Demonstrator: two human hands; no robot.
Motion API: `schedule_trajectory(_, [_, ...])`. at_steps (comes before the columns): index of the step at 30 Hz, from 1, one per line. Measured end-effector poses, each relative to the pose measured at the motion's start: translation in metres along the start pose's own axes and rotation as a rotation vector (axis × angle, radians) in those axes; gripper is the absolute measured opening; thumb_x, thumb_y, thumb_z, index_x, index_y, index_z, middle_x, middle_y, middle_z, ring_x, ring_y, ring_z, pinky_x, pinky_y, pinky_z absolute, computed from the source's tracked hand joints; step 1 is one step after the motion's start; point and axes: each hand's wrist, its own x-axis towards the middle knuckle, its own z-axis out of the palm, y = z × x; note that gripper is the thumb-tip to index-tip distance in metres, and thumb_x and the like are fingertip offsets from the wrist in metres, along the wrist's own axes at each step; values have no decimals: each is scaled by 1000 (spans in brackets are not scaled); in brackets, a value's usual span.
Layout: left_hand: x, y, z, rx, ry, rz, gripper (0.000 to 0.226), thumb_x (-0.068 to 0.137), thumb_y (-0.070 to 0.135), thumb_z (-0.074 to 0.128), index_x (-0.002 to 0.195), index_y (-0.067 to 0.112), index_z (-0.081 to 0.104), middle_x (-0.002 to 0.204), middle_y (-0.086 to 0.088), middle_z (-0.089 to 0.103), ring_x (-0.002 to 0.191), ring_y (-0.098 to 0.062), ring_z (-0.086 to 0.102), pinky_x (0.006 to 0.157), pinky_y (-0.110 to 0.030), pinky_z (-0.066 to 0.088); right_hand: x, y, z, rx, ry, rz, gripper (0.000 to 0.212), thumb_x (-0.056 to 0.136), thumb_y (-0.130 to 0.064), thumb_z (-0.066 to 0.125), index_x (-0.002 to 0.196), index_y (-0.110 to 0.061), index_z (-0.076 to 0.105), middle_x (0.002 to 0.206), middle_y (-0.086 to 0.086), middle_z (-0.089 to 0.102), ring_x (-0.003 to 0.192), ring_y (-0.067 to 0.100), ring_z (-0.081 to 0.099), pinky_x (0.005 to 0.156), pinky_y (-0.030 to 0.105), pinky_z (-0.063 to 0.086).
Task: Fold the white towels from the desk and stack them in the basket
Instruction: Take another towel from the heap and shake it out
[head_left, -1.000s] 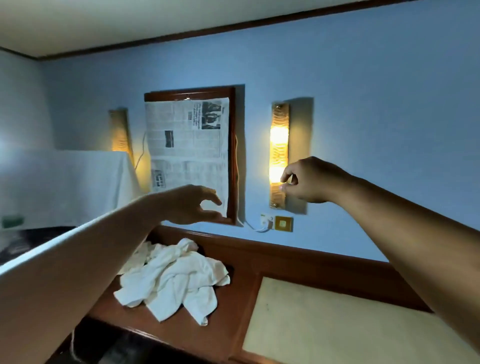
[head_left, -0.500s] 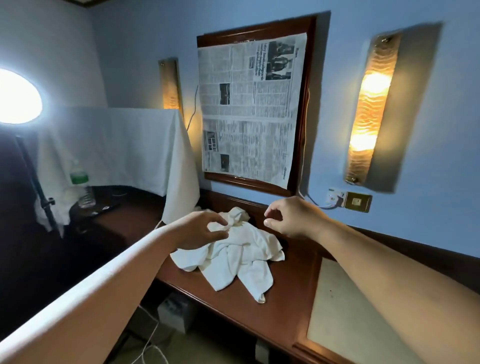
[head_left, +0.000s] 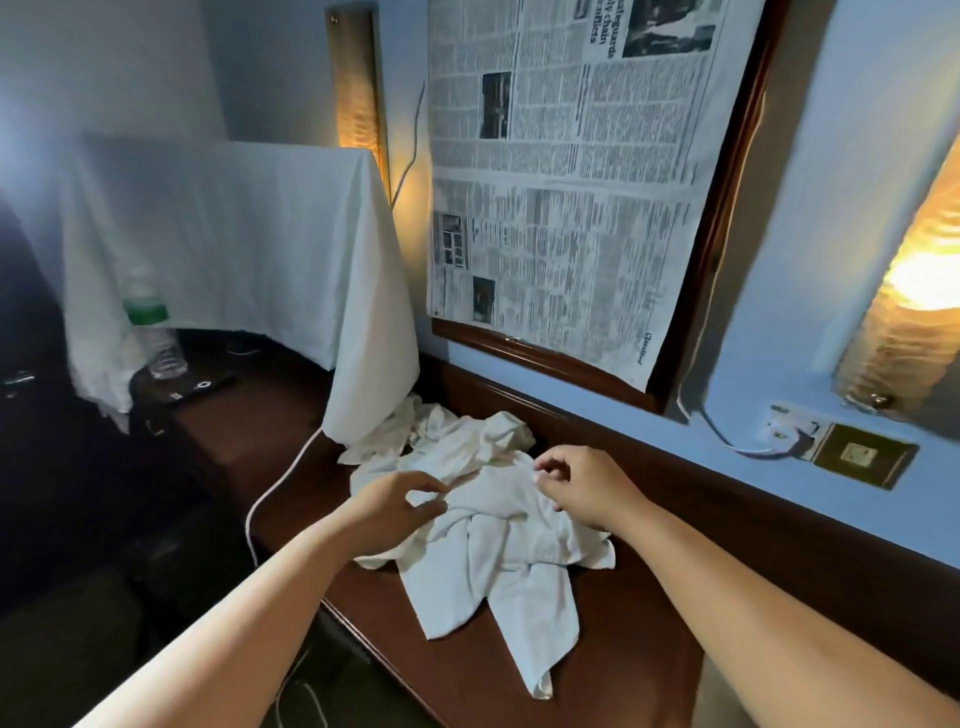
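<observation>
A crumpled heap of white towels (head_left: 488, 551) lies on the dark wooden desk (head_left: 613, 675), close to the wall. My left hand (head_left: 392, 506) hovers at the heap's left side, thumb and forefinger apart with towel cloth showing between them. At the heap's upper right edge is my right hand (head_left: 584, 486), its curled fingertips touching a fold. Whether it pinches the cloth is unclear. No basket is in view.
A white sheet (head_left: 234, 249) drapes a tall object at the desk's left, touching the towels. A water bottle (head_left: 153, 327) stands further left. A white cable (head_left: 275, 493) runs off the desk edge. A framed newspaper (head_left: 566, 171), wall lamps and a socket (head_left: 857, 454) are on the wall.
The view has dipped and moved closer to the desk. Both hands came down from wall height onto the towel heap.
</observation>
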Motion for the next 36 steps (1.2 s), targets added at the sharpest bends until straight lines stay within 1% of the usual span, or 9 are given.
schedule_trajectory(5, [49, -34, 14, 17, -33, -59, 31, 94, 48, 63, 123, 35, 65, 113, 20, 63, 78, 0, 59, 73, -18, 44, 49, 26, 23, 83, -38, 63, 8, 86, -41, 62, 93, -41, 66, 80, -5, 71, 73, 9, 69, 78, 40, 60])
schedule_trajectory(9, [107, -56, 24, 32, -77, -52, 29, 96, 45, 62, 122, 35, 65, 117, 19, 63, 90, -4, 61, 82, -20, 46, 90, 44, 36, 124, -48, 101, 9, 87, -41, 62, 94, -41, 66, 81, -7, 71, 72, 8, 70, 78, 41, 60])
schedule_trajectory(12, [161, -73, 38, 51, -76, -41, 21, 97, 44, 60, 117, 38, 63, 123, 17, 65, 97, -4, 60, 84, -20, 44, 106, 57, 45, 159, -12, 170, 14, 90, -36, 63, 103, -38, 68, 82, -11, 71, 73, 5, 70, 78, 33, 60])
schedule_trajectory(18, [268, -103, 81, 22, -58, -61, 45, 94, 41, 64, 132, 18, 58, 130, -1, 61, 115, -19, 60, 90, -24, 42, 131, 85, 49, 188, 40, 339, 16, 98, -32, 59, 112, -36, 66, 99, -16, 69, 74, 1, 70, 66, 17, 50])
schedule_trajectory(23, [332, -129, 107, 135, -138, -50, 56, 94, 45, 61, 140, 16, 47, 135, -8, 54, 122, -26, 56, 99, -36, 48, 152, 102, 69, 197, 73, 447, 21, 96, -36, 61, 116, -40, 64, 113, -21, 64, 91, 0, 66, 81, 25, 57])
schedule_trajectory(26, [349, -141, 119, 284, -190, 28, 52, 93, 54, 57, 131, 18, 49, 125, -4, 56, 116, -25, 57, 90, -36, 49, 154, 108, 94, 214, 81, 522, 18, 96, -36, 61, 113, -38, 66, 106, -17, 67, 86, 0, 67, 77, 18, 53])
schedule_trajectory(29, [365, -150, 124, 308, -213, 87, 44, 95, 52, 56, 122, 18, 53, 117, -3, 59, 110, -22, 59, 85, -33, 49, 164, 114, 121, 217, 73, 566, 15, 94, -37, 64, 108, -36, 68, 104, -17, 68, 87, -2, 66, 79, 16, 52])
schedule_trajectory(32, [374, -155, 124, 344, -246, 110, 20, 97, 39, 52, 94, 21, 58, 105, -1, 58, 99, -23, 61, 80, -32, 49, 179, 113, 143, 207, 39, 587, 10, 93, -39, 64, 103, -39, 67, 103, -17, 68, 90, -1, 64, 78, 14, 51])
schedule_trajectory(36, [366, -159, 121, 373, -264, 259, 16, 90, 29, 49, 77, 21, 43, 85, 3, 44, 79, -25, 55, 75, -33, 38, 215, 106, 157, 139, 25, 590, 29, 93, -38, 63, 121, -34, 63, 107, -17, 61, 85, 0, 61, 80, 20, 52])
